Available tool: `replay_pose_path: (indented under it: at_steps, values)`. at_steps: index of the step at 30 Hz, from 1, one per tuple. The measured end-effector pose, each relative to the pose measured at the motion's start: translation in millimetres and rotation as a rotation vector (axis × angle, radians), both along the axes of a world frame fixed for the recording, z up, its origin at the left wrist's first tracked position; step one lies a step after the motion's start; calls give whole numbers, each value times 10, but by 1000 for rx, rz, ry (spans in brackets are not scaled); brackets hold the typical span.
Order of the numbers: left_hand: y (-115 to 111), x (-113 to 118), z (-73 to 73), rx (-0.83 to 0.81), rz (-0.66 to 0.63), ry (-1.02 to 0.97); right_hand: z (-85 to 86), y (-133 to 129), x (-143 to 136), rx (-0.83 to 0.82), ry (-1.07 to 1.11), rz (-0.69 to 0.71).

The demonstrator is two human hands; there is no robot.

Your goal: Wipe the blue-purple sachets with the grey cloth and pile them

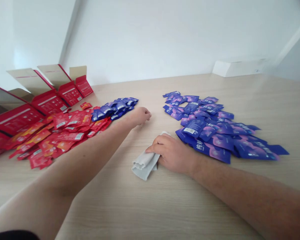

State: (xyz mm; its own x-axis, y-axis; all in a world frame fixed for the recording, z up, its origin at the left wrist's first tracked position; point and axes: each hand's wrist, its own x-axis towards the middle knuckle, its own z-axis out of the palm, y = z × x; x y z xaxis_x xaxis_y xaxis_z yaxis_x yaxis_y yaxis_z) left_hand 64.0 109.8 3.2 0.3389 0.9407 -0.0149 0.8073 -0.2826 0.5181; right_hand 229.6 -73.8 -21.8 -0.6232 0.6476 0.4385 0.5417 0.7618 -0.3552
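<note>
My right hand [173, 153] presses a folded pale grey cloth [145, 164] against the table, its fingers closed over the upper part. Just beyond that hand, on the right, spreads a large pile of blue-purple sachets [207, 125]. My left hand [140, 116] is stretched forward over the table with its fingers curled in, and nothing shows in them. Beside it on the left lies a smaller heap of blue sachets [115, 108]. Next to those, partly behind my left forearm, is a wide pile of red and orange sachets [65, 130].
Several red boxes [50, 101] with raised flaps stand in a row along the left side. At the back right a white box [237, 67] sits against the white wall [165, 36]. Everything rests on a light wood-grain table [140, 210].
</note>
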Motion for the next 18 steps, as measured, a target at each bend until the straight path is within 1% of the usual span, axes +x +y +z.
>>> replay_pose_path:
  at_steps: [4,9,14,18]
  values:
    - [240,432,-54,4,5,8,-3,24,20,-6,-15,-8]
    - [527,806,-61,-5,37,-39,-17,48,51,-13,-29,-20]
    - [700,1040,-103,-105,15,-147,-41,73,65,-26,-22,-23]
    - [745,1082,-167,-210,15,-279,-48,90,63,-22,-25,-11]
